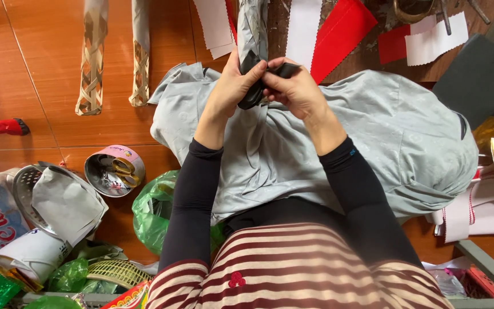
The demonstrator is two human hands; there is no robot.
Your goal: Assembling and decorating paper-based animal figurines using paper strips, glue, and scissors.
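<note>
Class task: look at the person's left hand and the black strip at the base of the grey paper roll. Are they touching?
Touching. The head view shows the left hand wrapped around the black strip, fingers pressed against it, with no gap visible.

A glossy orange-brown tiled floor (47, 68) is seen, with thin grout lines and soft light reflected at the left edge. Two woven rolls (92, 63) are laid on it at the top left. White and red paper strips (338, 28) are spread at the top. A round tin (114, 170), a green bag (152, 209) and crumpled paper (67, 200) are gathered at the left.
</note>
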